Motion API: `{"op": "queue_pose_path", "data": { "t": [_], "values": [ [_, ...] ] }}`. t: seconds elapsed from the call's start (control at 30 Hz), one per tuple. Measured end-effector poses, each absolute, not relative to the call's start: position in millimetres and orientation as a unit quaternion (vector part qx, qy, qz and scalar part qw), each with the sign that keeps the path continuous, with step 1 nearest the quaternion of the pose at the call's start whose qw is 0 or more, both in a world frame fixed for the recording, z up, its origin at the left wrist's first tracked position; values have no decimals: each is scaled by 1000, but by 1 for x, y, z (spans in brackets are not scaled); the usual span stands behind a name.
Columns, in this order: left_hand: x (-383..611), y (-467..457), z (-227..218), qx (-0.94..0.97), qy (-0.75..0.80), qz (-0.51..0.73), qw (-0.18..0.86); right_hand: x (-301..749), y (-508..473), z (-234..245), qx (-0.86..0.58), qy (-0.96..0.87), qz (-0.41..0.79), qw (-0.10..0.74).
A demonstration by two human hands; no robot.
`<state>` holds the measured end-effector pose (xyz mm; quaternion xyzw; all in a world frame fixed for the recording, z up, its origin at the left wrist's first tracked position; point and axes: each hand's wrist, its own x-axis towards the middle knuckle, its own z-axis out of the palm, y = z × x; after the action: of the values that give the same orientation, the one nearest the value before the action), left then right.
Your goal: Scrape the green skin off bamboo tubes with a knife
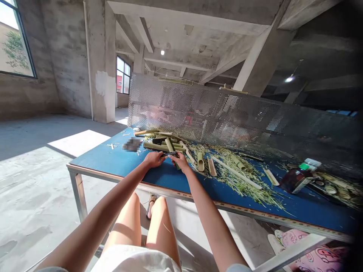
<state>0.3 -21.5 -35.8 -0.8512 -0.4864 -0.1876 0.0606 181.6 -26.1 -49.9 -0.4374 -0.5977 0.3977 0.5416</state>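
Note:
My left hand [154,159] is closed around one end of a thin dark knife [168,154], low over the front of the blue table. Opposite it, my right hand [180,161] has its fingers curled around the lower part of a green bamboo piece [169,144]. The knife lies across this bamboo, its far end close to my right fingers, which partly cover it. The bamboo leans away from me, its upper end toward a heap of other bamboo pieces. Just behind my hands lies a longer bamboo tube [153,146].
Shavings [241,177] and split bamboo cover much of the blue table [107,158]. A dark bottle with a green cap [304,166] stands right, beside short bamboo tubes [331,189]. A perforated metal screen [198,109] runs behind; a blurred person shows through it. Pink patterned fabric [306,249] sits below right.

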Motion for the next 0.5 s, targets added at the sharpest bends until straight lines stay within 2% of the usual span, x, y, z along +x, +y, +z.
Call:
{"op": "queue_pose_path", "data": {
  "t": [0.17,0.5],
  "values": [
    [3,-21,-37,-839,-507,-191,51,182,-26,-53,-462,-608,354,540],
    [-6,-13,-32,-767,-597,-233,42,184,-23,-58,-455,-627,381,505]
  ]
}}
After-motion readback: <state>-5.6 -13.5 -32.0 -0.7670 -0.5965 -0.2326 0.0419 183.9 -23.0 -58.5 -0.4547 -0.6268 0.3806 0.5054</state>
